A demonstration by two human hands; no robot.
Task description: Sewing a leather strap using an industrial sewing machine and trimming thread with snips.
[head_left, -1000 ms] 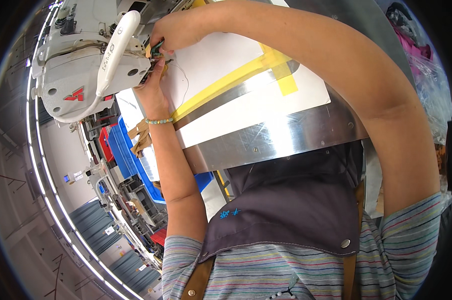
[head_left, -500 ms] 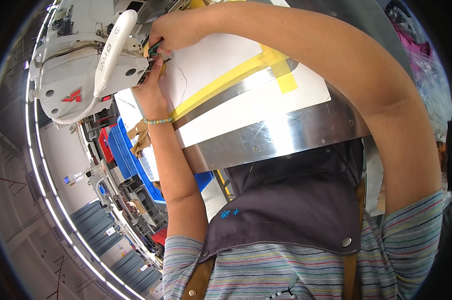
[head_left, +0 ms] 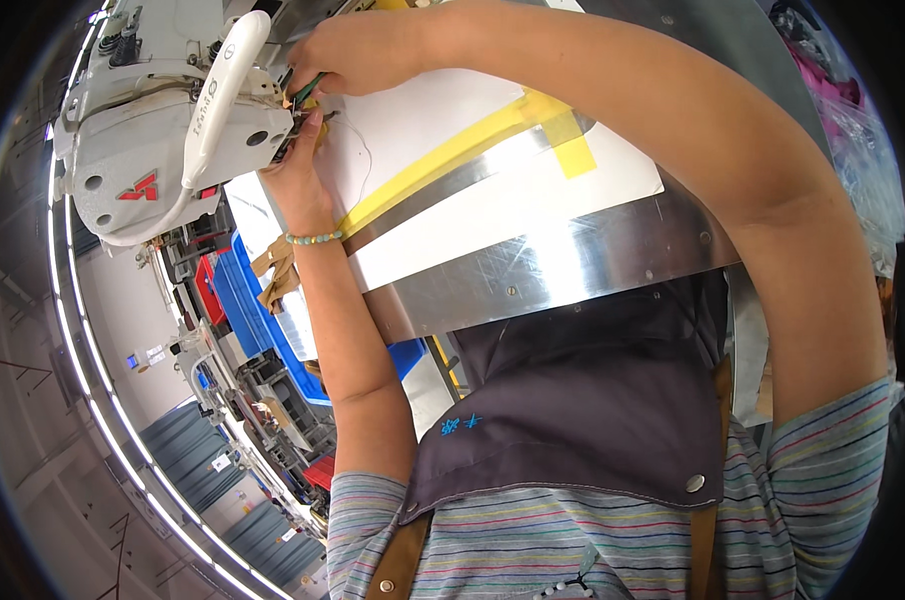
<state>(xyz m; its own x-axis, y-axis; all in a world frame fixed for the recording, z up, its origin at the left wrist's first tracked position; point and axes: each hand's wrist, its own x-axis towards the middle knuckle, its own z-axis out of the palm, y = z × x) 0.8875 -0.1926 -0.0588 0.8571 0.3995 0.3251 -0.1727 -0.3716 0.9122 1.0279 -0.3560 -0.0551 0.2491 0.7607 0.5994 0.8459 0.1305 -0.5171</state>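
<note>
This looks like a sewing workshop: white sewing machine (head_left: 138,150), long strip lights (head_left: 88,390), equipment lined up beyond (head_left: 261,425).

To your left, locate the blue bin (head_left: 248,300); the red bin (head_left: 211,290) sits just beyond its left side. At your far left, note two long ceiling light strips (head_left: 64,300) and grey curtains (head_left: 180,460). To your right, note clear plastic bags (head_left: 861,170) next to bright pink material (head_left: 849,92).
</note>
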